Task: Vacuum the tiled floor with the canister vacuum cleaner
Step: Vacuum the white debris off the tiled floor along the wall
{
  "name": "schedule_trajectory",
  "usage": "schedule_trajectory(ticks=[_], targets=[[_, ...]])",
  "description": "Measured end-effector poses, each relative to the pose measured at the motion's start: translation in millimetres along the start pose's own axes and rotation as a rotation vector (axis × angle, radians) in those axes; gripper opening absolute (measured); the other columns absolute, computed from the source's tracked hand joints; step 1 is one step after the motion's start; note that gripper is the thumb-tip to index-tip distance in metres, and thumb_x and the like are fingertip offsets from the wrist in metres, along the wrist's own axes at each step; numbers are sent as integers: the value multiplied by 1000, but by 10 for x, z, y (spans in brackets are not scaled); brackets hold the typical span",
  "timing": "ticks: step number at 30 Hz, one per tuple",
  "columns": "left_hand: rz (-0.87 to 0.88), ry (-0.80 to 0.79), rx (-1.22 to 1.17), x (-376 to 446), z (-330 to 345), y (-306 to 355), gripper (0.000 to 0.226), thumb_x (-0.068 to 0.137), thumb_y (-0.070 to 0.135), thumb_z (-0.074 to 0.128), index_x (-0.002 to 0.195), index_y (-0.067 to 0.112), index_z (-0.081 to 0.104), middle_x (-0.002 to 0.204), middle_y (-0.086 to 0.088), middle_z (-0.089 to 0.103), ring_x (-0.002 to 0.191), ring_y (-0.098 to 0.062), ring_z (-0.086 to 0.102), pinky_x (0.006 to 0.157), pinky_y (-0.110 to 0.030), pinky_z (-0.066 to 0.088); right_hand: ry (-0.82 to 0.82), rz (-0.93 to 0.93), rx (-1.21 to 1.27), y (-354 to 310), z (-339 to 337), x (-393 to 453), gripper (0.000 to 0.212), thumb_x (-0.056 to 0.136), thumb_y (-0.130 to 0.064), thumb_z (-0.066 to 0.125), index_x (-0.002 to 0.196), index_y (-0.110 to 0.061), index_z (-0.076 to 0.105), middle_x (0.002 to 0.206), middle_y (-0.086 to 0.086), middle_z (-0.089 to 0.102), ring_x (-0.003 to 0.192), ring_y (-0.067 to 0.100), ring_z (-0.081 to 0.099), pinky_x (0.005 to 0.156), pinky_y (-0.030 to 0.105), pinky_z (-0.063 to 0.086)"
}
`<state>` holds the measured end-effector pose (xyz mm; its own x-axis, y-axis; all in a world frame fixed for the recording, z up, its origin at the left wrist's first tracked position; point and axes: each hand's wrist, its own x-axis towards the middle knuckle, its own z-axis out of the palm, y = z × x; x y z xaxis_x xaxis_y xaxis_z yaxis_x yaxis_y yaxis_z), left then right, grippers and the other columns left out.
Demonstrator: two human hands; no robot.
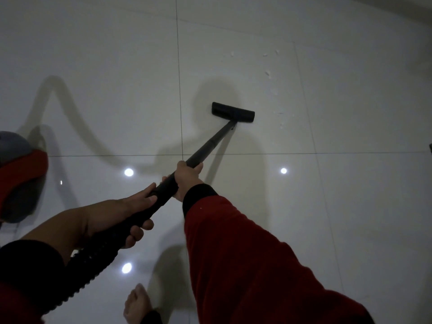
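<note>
A black vacuum wand (211, 143) slants from my hands up to a flat black floor nozzle (233, 112) resting on the glossy white tiled floor (327, 206). My right hand (187, 177) is wrapped around the wand further up. My left hand (131, 216) grips the handle end lower down, where the ribbed black hose (86, 272) begins. The red and grey canister (19, 176) sits at the left edge, partly cut off. Small white scraps (271, 74) lie scattered on the tile to the right of and beyond the nozzle.
Dark grout lines cross near the wand. Ceiling lights reflect as bright spots on the tiles. A bare foot (138, 305) stands at the bottom centre. A small dark object (430, 149) shows at the right edge.
</note>
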<state>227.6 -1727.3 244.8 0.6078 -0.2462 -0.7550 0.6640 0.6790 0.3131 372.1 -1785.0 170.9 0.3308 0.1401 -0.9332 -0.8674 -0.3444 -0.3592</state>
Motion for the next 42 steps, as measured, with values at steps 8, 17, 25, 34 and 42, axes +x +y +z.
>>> schedule_trajectory(ticks=[8, 17, 25, 34, 42], targets=[[13, 16, -56, 393, 280, 833, 101, 30, 54, 91, 120, 63, 46, 64, -4, 50, 45, -11, 42, 41, -22, 42, -69, 25, -38, -954, -21, 318, 72, 98, -23, 43, 148, -49, -3, 108, 13, 55, 69, 21, 59, 54, 34, 51], [29, 192, 45, 886, 478, 1719, 40, 96, 38, 44, 129, 60, 37, 66, -4, 45, 44, -10, 40, 40, -21, 41, -115, 20, -129, -1905, 52, 722, 72, 98, -24, 42, 148, -48, -5, 88, 10, 54, 69, 21, 59, 54, 36, 50], [22, 215, 29, 1235, 344, 2339, 31, 96, 38, 44, 121, 56, 42, 61, -4, 48, 43, -10, 41, 39, -22, 41, -142, 35, -153, -2499, 282, 1123, 70, 98, -26, 42, 148, -45, -3, 90, 10, 53, 69, 21, 61, 55, 36, 51], [76, 206, -9, 1707, 53, 3306, 22, 98, 35, 42, 104, 56, 48, 63, -6, 47, 41, -11, 41, 39, -20, 41, -155, -11, -156, -3431, 712, 1701, 68, 98, -26, 42, 148, -44, 0, 92, 10, 53, 68, 22, 61, 63, 37, 55], [78, 173, -49, 1965, -295, 4295, 22, 97, 37, 42, 105, 56, 48, 61, -4, 48, 42, -10, 41, 38, -21, 41, -109, -12, -176, -4299, 1258, 2079, 71, 97, -24, 43, 148, -46, -1, 112, 14, 55, 72, 23, 61, 58, 36, 54]])
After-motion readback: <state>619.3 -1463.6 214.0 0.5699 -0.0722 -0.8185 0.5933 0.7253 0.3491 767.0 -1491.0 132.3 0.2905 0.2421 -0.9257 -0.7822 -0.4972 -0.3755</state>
